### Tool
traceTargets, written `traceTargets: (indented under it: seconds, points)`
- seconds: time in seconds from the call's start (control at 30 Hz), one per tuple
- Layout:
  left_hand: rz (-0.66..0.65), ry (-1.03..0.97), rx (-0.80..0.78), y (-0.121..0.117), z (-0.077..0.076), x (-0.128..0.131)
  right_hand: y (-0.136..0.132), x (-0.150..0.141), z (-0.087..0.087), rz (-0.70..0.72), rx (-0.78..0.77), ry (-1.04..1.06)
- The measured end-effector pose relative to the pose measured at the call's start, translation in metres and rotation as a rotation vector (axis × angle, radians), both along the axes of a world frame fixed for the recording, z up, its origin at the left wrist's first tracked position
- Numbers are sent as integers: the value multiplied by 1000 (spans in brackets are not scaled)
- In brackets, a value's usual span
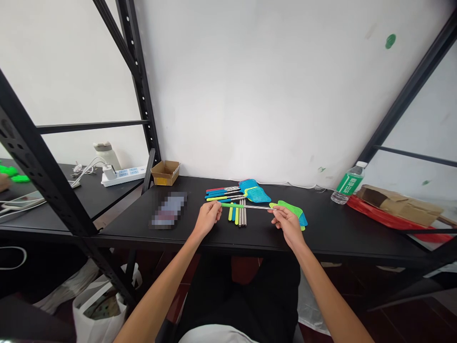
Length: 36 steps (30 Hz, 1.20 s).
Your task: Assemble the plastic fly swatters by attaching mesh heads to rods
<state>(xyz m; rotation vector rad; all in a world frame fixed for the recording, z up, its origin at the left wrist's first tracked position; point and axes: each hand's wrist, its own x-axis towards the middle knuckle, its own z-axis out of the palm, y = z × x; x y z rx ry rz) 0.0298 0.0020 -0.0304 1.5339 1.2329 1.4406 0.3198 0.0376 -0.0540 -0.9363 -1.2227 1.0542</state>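
Between my two hands a fly swatter rod with a green handle (231, 205) and a thin metal shaft (255, 207) is held level above the table. My left hand (210, 216) pinches the handle end. At the other end, my right hand (285, 221) grips the metal tip. Behind the rod lie assembled fly swatters with blue mesh heads (257, 194) and coloured handles. Below it are loose yellow and blue handles (233, 216) beside several metal tubes (243, 219). Loose green and blue mesh heads (294, 212) lie by my right hand, partly hidden by it.
A small cardboard box (165, 173) stands at the back left, with a blurred flat object (169, 210) in front. At right are a water bottle (349, 183) and brown packaging (396, 205) on red plastic. Black shelf posts (137, 71) flank the table; a power strip (124, 175) lies left.
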Motion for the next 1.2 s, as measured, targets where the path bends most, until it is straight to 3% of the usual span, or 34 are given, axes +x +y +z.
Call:
traceTargets:
  seconds: [0.5,1.2]
  points:
    - [2,-1,17,1,-1,0,1,-1,-2,-41,-3,-26]
    - [-13,19,22,-1,0,1,-2,-2,1,44,-28,-80]
